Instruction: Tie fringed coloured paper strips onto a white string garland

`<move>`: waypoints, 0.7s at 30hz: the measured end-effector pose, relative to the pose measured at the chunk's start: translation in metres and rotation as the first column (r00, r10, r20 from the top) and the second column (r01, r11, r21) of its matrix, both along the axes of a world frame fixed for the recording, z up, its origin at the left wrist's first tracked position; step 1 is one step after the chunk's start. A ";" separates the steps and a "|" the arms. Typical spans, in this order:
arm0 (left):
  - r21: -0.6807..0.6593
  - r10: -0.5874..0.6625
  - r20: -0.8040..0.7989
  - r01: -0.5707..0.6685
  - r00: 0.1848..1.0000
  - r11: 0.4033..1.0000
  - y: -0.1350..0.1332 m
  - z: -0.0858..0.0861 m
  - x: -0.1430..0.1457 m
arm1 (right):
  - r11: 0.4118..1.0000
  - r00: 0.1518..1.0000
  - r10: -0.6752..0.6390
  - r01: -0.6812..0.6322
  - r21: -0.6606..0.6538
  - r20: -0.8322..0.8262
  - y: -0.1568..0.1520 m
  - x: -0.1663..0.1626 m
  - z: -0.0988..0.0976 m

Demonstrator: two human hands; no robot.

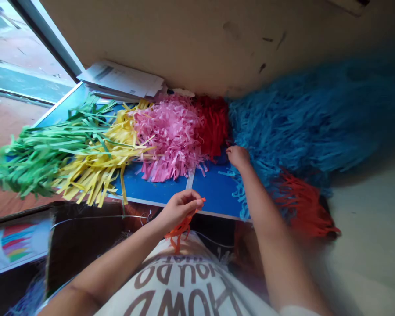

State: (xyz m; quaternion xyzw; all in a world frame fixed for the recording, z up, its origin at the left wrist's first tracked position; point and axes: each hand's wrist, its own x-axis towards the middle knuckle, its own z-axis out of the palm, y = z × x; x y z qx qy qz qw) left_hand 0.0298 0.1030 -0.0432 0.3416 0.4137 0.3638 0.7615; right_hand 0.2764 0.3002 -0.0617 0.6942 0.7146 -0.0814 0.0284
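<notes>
My left hand (179, 208) pinches a small bunch of orange paper strips (181, 230) close to my chest, at the near edge of the blue table (213, 191). My right hand (238, 156) reaches forward with fingers curled at the edge of the big blue strip pile (309, 118), beside the red strips (213, 125). What its fingers hold is hidden. Piles of pink strips (173, 136), yellow strips (102, 162) and green strips (42, 153) lie across the table to the left.
A stack of white papers (121, 81) lies at the table's far left corner against the beige wall (197, 39). More orange strips (303, 206) lie at the right under the blue pile. A thin wire (98, 216) runs along the near table edge.
</notes>
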 end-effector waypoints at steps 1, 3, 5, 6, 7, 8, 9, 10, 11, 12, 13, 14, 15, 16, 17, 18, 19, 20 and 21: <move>0.000 0.015 0.001 -0.015 1.000 1.000 0.000 -0.002 0.000 | 1.000 1.000 0.003 -0.003 -0.006 0.002 -0.001 -0.001 0.001; -0.006 0.039 0.012 -0.039 0.999 0.999 0.002 -0.005 0.002 | 1.000 1.000 0.014 -0.014 -0.018 0.001 -0.003 -0.001 0.001; -0.014 0.044 0.027 -0.044 0.999 0.999 0.003 -0.008 0.005 | 1.000 1.000 0.021 -0.021 -0.020 -0.005 -0.004 0.000 0.002; -0.017 0.045 0.032 -0.044 0.998 0.999 0.004 -0.008 0.006 | 1.000 1.000 0.022 -0.022 -0.016 -0.010 -0.004 0.001 0.003; -0.021 0.043 0.032 -0.042 0.999 0.999 0.005 -0.008 0.006 | 1.000 1.000 0.023 -0.023 -0.012 -0.011 -0.006 0.004 0.005; -0.029 0.046 0.022 -0.045 0.999 0.999 0.006 -0.006 0.005 | 1.000 1.000 0.017 -0.017 0.007 -0.014 -0.010 0.007 0.008; -0.040 0.058 0.003 -0.058 0.998 0.998 0.007 -0.004 0.005 | 0.999 1.000 -0.001 0.002 0.047 -0.027 -0.016 0.010 0.012; -0.054 0.075 -0.018 -0.076 0.997 0.996 0.008 -0.001 0.003 | 0.993 0.998 -0.030 0.037 0.110 -0.059 -0.025 0.013 0.017; -0.067 0.100 -0.038 -0.103 0.994 0.992 0.009 0.002 0.002 | 0.978 0.991 -0.064 0.086 0.189 -0.120 -0.037 0.015 0.022; -0.078 0.126 -0.053 -0.129 0.991 0.989 0.010 0.005 0.001 | 0.952 0.973 -0.089 0.146 0.269 -0.212 -0.053 0.015 0.027; -0.087 0.146 -0.057 -0.151 0.988 0.985 0.011 0.007 0.000 | 0.923 0.939 -0.091 0.205 0.325 -0.332 -0.071 0.013 0.031; -0.094 0.164 -0.046 -0.168 0.985 0.981 0.012 0.009 0.000 | 0.905 0.884 -0.065 0.247 0.346 -0.462 -0.092 0.007 0.034; -0.095 0.174 -0.025 -0.176 0.984 0.980 0.013 0.009 0.001 | 0.912 0.808 -0.017 0.254 0.322 -0.590 -0.114 0.000 0.035; -0.088 0.176 -0.005 -0.176 0.984 0.980 0.013 0.009 0.002 | 0.940 0.710 0.035 0.215 0.265 -0.703 -0.136 -0.010 0.035; -0.066 0.171 0.001 -0.170 0.985 0.983 0.013 0.008 0.003 | 0.963 0.603 0.064 0.171 0.207 -0.795 -0.157 -0.021 0.032; -0.028 0.158 -0.011 -0.159 0.987 0.987 0.014 0.007 0.005 | 0.979 0.502 0.060 0.140 0.149 -0.863 -0.175 -0.032 0.028; 0.027 0.145 -0.045 -0.143 0.988 0.989 0.014 0.005 0.006 | 0.986 0.413 0.041 0.131 0.104 -0.910 -0.189 -0.042 0.023; 0.093 0.130 -0.093 -0.121 0.987 0.988 0.014 0.003 0.007 | 0.987 0.341 0.020 0.141 0.072 -0.940 -0.200 -0.051 0.018; 0.161 0.117 -0.146 -0.093 0.982 0.983 0.014 0.002 0.007 | 0.985 0.287 0.002 0.166 0.051 -0.958 -0.208 -0.057 0.012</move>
